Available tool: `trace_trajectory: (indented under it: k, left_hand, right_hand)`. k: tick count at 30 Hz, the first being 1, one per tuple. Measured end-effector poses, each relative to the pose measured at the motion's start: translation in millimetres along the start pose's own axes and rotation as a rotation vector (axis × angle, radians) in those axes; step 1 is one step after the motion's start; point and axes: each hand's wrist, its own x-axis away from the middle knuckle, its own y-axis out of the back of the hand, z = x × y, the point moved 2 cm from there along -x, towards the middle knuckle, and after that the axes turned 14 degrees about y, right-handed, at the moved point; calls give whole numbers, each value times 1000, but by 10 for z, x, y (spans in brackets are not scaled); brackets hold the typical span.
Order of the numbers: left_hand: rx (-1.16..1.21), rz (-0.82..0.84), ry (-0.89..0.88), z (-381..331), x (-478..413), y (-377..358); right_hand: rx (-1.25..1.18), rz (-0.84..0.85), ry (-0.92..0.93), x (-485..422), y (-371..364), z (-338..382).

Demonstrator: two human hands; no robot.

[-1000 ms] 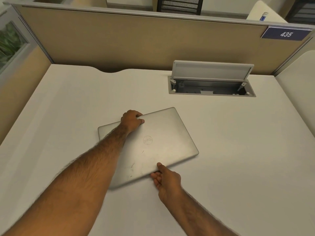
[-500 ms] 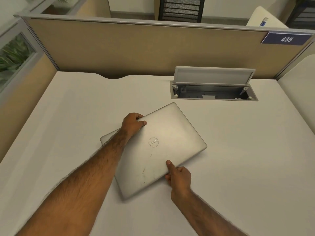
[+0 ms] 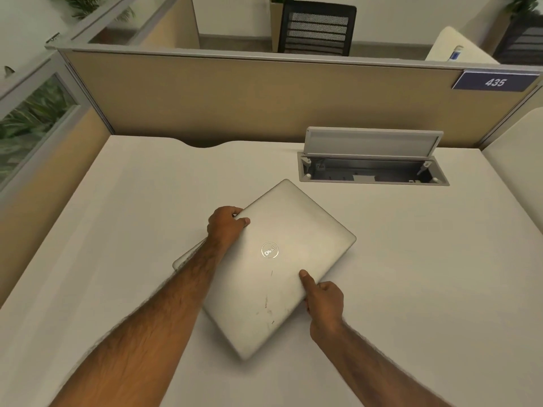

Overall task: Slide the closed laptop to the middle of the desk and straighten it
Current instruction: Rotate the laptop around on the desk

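Observation:
A closed silver laptop [image 3: 273, 277] with a round logo lies flat on the white desk [image 3: 426, 274], near the middle, turned well askew with one corner pointing to the back. My left hand [image 3: 224, 224] grips its far left edge, thumb on the lid and fingers curled over the edge. My right hand [image 3: 323, 301] holds the near right edge, thumb pressed on the lid and fingers under or against the side. My left forearm covers the laptop's left corner.
An open cable tray [image 3: 373, 168] with a raised grey flap is sunk into the desk just behind the laptop's back corner. Beige partition walls [image 3: 249, 98] bound the desk at the back and left. A curved cutout [image 3: 202, 143] notches the back edge.
The laptop has rotated counterclockwise and shifted slightly to the right and back, both hands staying on its edges. The head camera has tilted up a little.

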Motion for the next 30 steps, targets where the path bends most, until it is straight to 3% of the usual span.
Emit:
trace_trajectory:
  k: [9,30]
  left_hand:
    - [147,-68,121,337,145,1]
    - [236,-140,161,676,544,-73]
  right_hand:
    - [132,56,106,-436,51,155]
    - [430,220,206,-1046,-53,365]
